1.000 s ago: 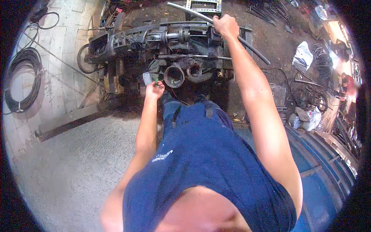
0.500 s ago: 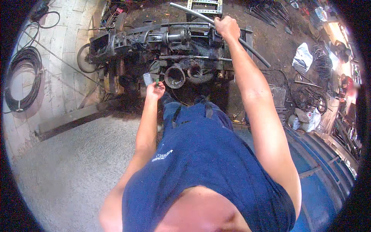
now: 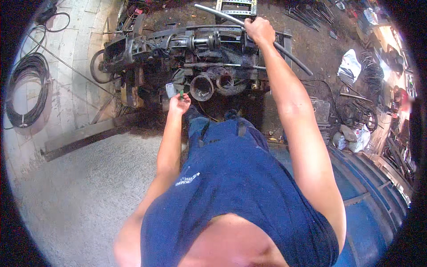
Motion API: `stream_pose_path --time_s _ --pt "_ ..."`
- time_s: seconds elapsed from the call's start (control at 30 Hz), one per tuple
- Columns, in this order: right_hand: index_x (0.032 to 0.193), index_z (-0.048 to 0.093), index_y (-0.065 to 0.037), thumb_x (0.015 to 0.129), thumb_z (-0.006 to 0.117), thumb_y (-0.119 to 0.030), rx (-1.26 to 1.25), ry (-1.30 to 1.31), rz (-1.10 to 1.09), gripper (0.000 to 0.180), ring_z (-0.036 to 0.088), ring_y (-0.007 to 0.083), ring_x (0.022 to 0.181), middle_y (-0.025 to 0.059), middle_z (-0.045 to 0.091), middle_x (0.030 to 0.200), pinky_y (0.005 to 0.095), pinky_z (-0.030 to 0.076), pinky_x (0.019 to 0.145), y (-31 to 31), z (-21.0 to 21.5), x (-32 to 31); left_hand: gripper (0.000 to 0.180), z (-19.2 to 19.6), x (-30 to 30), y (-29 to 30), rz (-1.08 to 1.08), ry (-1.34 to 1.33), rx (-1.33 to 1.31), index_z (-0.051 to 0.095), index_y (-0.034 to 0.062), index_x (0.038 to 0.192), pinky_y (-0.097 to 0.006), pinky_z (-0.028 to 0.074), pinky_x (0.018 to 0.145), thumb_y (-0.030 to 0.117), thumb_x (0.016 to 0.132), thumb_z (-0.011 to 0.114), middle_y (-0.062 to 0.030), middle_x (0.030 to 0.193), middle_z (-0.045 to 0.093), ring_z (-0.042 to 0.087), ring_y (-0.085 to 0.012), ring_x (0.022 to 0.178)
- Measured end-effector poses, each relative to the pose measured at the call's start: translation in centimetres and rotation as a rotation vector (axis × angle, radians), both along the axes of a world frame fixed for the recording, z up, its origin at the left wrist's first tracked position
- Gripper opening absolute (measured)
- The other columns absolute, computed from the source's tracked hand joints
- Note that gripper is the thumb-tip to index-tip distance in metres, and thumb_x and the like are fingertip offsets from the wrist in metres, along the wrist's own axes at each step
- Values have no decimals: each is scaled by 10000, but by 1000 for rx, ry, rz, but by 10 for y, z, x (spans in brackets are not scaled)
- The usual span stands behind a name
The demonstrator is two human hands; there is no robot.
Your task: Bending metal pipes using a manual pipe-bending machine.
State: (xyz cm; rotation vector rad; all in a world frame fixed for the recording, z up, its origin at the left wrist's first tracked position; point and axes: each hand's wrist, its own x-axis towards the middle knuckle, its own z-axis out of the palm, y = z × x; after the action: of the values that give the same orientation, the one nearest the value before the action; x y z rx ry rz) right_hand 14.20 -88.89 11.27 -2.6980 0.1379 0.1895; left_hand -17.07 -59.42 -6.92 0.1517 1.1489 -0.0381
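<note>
Right arm fully stretched fwd, right hand point(image 3: 259, 31) fisted around long metal bar point(image 3: 284, 51) that runs diagonally across top of greasy machine point(image 3: 191, 58). Bar's far end up near ladder-like frame point(image 3: 235, 6), near end sticking out past machine's right edge over dirt floor point(image 3: 320, 49). Left arm bent, elbow tucked near torso, left hand point(image 3: 179, 103) raised at machine's front edge, fingers curled, pinching small green piece point(image 3: 182, 93); light tag-like part point(image 3: 170, 90) just beside, contact unclear. Two round pipe mouths point(image 3: 202, 87) side by side just right of left hand. Open concrete point(image 3: 75, 178) to left, w/ steel beam point(image 3: 84, 135) lying across it & cable coil point(image 3: 26, 91) further out. Right side crowded: scrap rods point(image 3: 356, 107), white bags point(image 3: 350, 66), blue drum point(image 3: 369, 209) close by right elbow.
</note>
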Motion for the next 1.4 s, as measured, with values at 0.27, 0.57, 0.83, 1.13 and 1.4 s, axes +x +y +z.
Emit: stream_pose_path --time_s 0.27,0.57,0.83,1.13,1.4 --pt "974 710 -14 822 500 -471 17 3 -19 526 668 373 952 225 682 1004 446 525 847 -10 -5 3 134 3 1 -1 -18 23 43 445 43 888 -322 420 604 149 946 388 -79 748 502 488 -195 665" --pt "986 707 -13 816 509 -461 15 -6 -11 518 662 380 966 227 679 1019 457 518 854 -11 -4 3 157 5 0 -2 -41 -9 6 453 29 876 -311 415 598 164 945 411 -72 756 512 488 -184 671" --pt "990 703 -7 823 515 -477 19 30 -10 534 659 372 981 230 678 1020 453 514 859 -6 0 2 208 9 2 -6 -19 10 10 448 38 903 -307 410 598 227 973 395 -72 759 513 490 -184 669" --pt "1001 705 -12 824 517 -471 14 48 -49 527 658 375 982 237 674 1032 450 511 865 -8 2 2 199 15 7 -11 -47 81 65 446 44 887 -300 399 587 221 971 411 -57 745 484 467 -169 645" --pt "995 710 -26 809 530 -475 18 -10 -59 519 659 373 977 224 677 1029 447 514 860 -16 -4 3 216 9 2 -9 -57 21 64 458 37 876 -291 392 584 225 973 414 -53 739 482 464 -165 648"
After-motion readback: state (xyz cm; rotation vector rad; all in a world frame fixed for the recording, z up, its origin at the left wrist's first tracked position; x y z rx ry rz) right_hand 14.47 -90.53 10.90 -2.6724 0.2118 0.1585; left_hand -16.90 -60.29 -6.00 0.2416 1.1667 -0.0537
